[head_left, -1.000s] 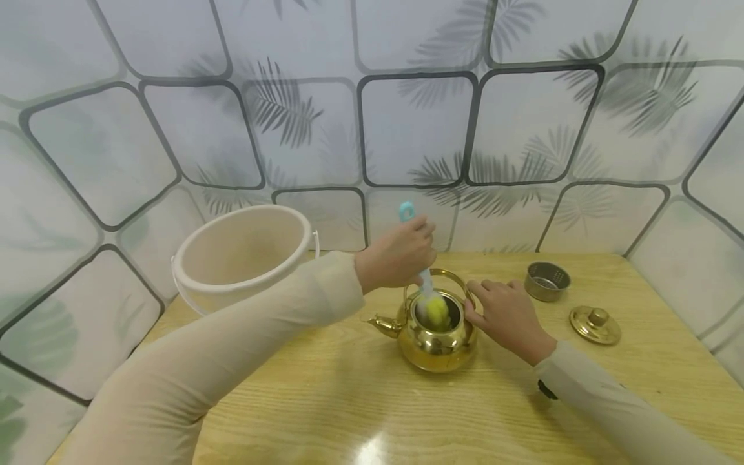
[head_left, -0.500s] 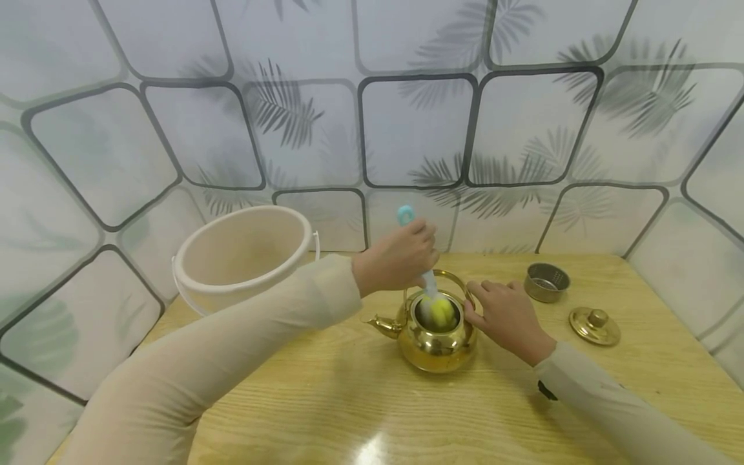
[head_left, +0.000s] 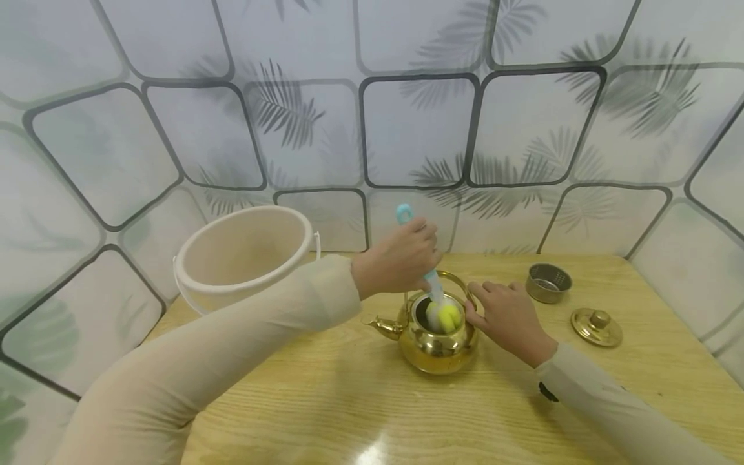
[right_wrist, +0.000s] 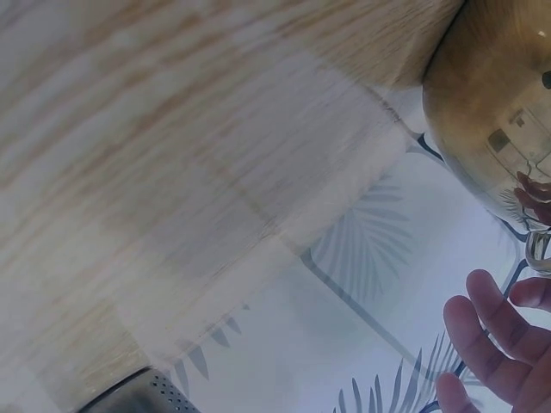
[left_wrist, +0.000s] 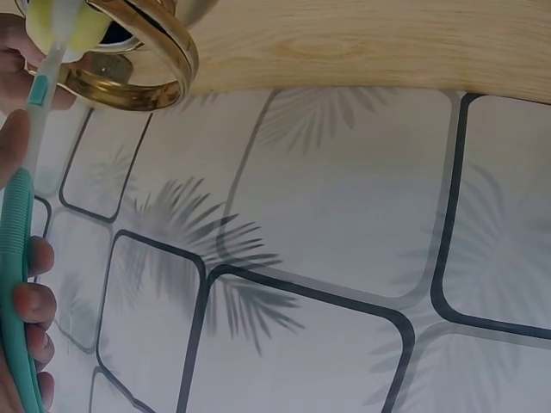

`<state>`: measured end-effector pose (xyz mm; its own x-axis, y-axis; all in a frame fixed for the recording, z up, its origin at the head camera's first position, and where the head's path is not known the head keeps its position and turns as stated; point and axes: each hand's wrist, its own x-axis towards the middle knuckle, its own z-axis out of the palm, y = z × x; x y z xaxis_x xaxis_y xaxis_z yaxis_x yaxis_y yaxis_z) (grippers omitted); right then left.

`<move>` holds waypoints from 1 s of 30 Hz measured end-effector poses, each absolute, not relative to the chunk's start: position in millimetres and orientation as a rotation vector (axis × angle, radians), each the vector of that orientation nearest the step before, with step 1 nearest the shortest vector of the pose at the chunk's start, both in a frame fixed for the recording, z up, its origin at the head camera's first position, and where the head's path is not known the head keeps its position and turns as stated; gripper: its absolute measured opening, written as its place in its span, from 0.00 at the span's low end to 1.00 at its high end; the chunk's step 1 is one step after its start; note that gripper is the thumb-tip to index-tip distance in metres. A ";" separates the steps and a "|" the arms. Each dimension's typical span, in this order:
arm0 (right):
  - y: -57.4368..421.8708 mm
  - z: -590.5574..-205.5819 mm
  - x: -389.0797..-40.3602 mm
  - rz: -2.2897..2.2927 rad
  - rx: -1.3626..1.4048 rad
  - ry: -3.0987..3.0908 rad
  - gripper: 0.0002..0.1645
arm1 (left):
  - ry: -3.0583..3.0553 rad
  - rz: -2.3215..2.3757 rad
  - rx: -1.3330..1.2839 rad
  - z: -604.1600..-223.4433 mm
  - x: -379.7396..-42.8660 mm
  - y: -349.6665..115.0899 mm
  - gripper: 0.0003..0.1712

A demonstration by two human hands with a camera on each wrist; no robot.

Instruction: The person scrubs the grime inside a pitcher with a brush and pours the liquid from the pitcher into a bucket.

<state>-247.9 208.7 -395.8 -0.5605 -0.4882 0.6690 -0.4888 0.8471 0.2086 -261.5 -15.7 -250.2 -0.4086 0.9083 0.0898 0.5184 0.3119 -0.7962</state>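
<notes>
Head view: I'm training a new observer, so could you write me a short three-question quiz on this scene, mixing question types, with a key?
1. Fill in the blank: in the head view, the off-white round bucket stands to the ____ of the round gold metal kettle.

2. True or false: the round gold metal lid with a knob lies on the pale wooden table, off the kettle.

3. Multiple choice: what does the person's left hand hold?
A) the bucket's handle
B) a turquoise-handled brush with a yellow-and-white head
C) a grey perforated metal cup

Key: 1. left; 2. true; 3. B.
</notes>
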 end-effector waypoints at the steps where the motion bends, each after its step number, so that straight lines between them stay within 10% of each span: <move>1: 208.8 -395.8 -247.9 0.003 0.707 -2.253 0.14 | -2.051 0.950 -1.258 -249.1 -260.7 -16.0 0.36; 30: 209.3 -396.6 -247.1 0.007 0.692 -2.283 0.13 | -2.118 0.832 -1.135 -240.2 -249.7 -50.6 0.34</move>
